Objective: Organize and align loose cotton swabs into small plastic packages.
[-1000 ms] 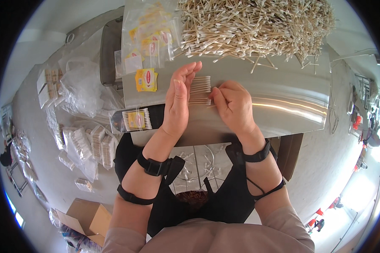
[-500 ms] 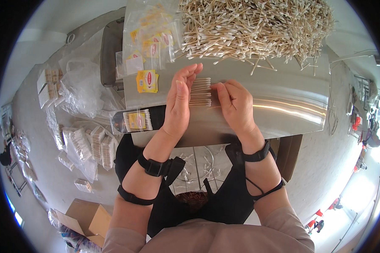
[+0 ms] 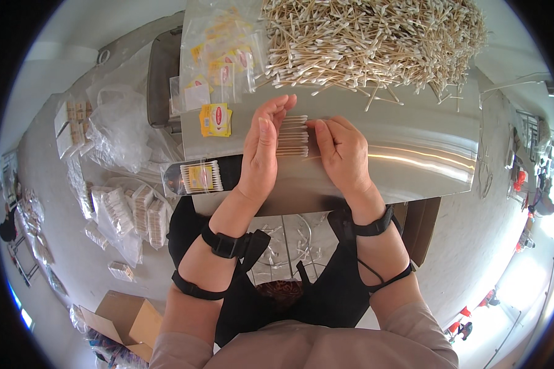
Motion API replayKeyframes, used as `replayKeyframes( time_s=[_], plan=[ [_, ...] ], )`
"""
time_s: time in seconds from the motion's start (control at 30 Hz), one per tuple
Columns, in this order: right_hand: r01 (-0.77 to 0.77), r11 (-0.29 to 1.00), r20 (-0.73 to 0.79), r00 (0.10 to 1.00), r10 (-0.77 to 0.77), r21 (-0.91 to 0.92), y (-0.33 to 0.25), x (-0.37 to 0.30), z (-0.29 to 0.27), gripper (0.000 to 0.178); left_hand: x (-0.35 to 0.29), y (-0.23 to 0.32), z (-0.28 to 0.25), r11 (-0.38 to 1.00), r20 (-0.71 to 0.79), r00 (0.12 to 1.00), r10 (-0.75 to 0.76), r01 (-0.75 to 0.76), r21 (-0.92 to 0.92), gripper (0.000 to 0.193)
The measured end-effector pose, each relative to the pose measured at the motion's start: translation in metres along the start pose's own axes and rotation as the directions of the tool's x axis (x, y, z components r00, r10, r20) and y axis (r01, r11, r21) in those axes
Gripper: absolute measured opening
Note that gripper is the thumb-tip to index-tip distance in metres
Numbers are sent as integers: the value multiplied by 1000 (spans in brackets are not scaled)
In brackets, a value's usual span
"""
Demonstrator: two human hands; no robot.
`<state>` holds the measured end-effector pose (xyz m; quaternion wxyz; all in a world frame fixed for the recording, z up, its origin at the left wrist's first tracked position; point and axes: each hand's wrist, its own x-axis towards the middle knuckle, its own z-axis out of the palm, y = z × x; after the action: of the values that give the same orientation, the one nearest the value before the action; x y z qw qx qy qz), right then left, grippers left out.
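Observation:
A row of cotton swabs lies side by side on the metal table, between my two hands. My left hand stands on edge along the left ends of the row. Its fingers are stretched out, and it hides those ends. On the other side, my right hand has its fingers curled in, with a fingertip at the white tips of the swabs. I see nothing held in it. To the left of my left hand, a clear bag of cotton swabs with a yellow label rests on a black strip.
A large heap of loose cotton swabs covers the table's far side. Yellow cards and clear bags with yellow cards lie at the far left. Packed swab bundles and an open cardboard box sit lower left.
Both hands keep almost the same place around the row of cotton swabs. The swabs look slightly more evenly spread out; otherwise nothing has visibly moved.

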<state>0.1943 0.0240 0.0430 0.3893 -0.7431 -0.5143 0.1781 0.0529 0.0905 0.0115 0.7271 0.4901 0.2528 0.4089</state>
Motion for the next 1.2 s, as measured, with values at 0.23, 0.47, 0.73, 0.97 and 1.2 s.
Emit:
replayKeyframes(
  time_s=[0.23,0.47,0.73,0.97,1.2],
  plan=[
    [13,1000,0,1000,-13,-17,1,1,1,18,0,-1,-1,1000,0,1000,1,-1,1,56],
    [-11,1000,-32,999,11,-7,-2,3,-1,10,-1,-1,1,1000,-23,1000,-8,8,23,62],
    [40,984,-75,996,-53,-173,14,25,-6,21,-5,3,6,998,-30,999,27,-25,63,53],
    [41,922,-50,997,-66,-386,12,32,1,9,-1,12,-6,971,-127,983,132,-103,216,51],
    [207,943,2,977,-214,-261,4,33,19,6,4,2,-8,998,-125,991,48,-43,48,58]
  ],
)
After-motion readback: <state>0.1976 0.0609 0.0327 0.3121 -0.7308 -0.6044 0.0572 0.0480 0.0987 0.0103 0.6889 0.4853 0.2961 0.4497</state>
